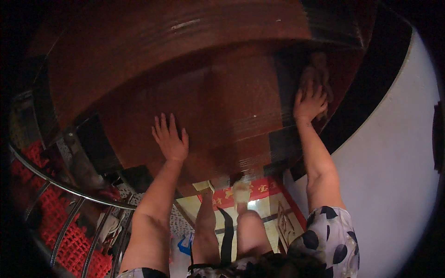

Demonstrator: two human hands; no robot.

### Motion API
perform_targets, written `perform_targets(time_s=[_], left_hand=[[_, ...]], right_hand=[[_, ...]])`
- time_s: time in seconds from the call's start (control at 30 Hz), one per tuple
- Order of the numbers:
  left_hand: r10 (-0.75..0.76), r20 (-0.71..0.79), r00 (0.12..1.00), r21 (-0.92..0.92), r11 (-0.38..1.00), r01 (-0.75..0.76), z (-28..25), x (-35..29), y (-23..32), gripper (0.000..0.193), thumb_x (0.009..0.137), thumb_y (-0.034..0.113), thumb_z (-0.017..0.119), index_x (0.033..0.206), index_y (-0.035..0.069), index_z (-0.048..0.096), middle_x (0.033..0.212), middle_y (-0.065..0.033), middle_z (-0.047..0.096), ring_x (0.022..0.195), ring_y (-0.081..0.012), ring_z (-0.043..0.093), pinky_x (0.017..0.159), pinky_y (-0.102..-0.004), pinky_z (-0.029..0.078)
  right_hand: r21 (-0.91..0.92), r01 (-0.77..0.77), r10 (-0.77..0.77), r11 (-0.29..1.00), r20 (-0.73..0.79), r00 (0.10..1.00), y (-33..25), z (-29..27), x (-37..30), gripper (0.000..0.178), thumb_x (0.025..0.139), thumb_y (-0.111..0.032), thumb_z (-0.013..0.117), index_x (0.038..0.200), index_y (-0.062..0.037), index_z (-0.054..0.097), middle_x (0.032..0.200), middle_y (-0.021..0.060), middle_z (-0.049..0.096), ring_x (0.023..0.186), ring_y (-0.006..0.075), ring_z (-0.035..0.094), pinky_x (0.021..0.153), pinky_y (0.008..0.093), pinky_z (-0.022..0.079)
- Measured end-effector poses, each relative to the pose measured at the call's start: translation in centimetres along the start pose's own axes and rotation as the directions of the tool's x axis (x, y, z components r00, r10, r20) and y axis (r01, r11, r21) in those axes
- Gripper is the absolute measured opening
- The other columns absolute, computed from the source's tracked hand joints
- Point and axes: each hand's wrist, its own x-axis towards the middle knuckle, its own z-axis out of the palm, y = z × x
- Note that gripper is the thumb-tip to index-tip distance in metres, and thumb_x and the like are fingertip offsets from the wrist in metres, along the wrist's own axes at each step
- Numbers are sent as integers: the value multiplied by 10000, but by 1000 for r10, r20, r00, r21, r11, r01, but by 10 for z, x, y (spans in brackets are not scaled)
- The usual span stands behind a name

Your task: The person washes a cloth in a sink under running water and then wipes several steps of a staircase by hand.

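Note:
My left hand (172,142) reaches forward with its fingers spread and holds nothing. It is over or on the dark reddish-brown stair step (222,97), though contact is hard to judge. On the right side of that step, my right hand (310,104) presses down on a crumpled brownish cloth (319,69). Part of the cloth sticks out beyond the fingers and beside the palm; the rest is hidden under the hand. Shadow blurs its outline.
A curved metal railing (69,186) runs along the left, with a red woven thing (69,236) beyond it. A pale wall (389,171) with a black skirting (378,78) borders the right. Below lie a red mat (259,187) with gold markings and a light tiled floor (259,208).

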Motion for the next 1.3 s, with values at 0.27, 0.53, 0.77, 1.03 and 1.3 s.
perform_targets(time_s=[0.27, 0.53, 0.77, 1.03, 1.3], left_hand=[[-36, 22, 999, 28, 999, 35, 8, -6, 9, 521, 790, 261, 518, 1265, 71, 421, 1369, -157, 306, 1298, -352, 205, 1051, -522, 139], [-56, -41, 998, -22, 998, 55, 11, 7, 11, 461, 810, 209, 464, 1245, 58, 436, 1358, -150, 331, 1291, -340, 231, 1055, -496, 153], [-31, -120, 992, -86, 996, 21, 16, 6, -1, 428, 828, 148, 418, 1239, 30, 411, 1358, -141, 335, 1287, -340, 240, 1055, -488, 165], [-61, -85, 995, -32, 998, 59, 14, 3, 9, 431, 847, 205, 441, 1238, 26, 412, 1355, -138, 334, 1292, -334, 231, 1058, -490, 165], [-95, 14, 995, -34, 995, 95, 2, 11, 18, 481, 826, 297, 496, 1217, 21, 454, 1353, -147, 333, 1303, -327, 198, 1072, -479, 126]], right_hand=[[94, 5, -6, 996, 4, 1000, -5, 4, 2, 451, 858, -392, 439, 1283, -242, 430, 1345, 107, 367, 1202, 386, 323, 928, 562, 250], [524, 101, -252, 846, 226, 941, -150, -68, -96, 459, 772, -278, 500, 1225, -204, 498, 1309, 164, 387, 1231, 345, 295, 913, 616, 198], [701, 531, -728, 476, -25, 685, -169, -98, -127, 319, 744, -158, 528, 1054, -170, 601, 1251, 67, 471, 1169, 261, 405, 948, 494, 284], [282, 325, -404, 903, 295, 866, 25, -22, 6, 478, 777, -303, 584, 1223, -182, 463, 1304, 91, 398, 1196, 292, 363, 893, 525, 327], [83, -83, 55, 993, 293, 955, -18, 13, 78, 684, 823, -582, 420, 1372, -212, 247, 1444, 160, 90, 1303, 396, 129, 910, 696, 198]])
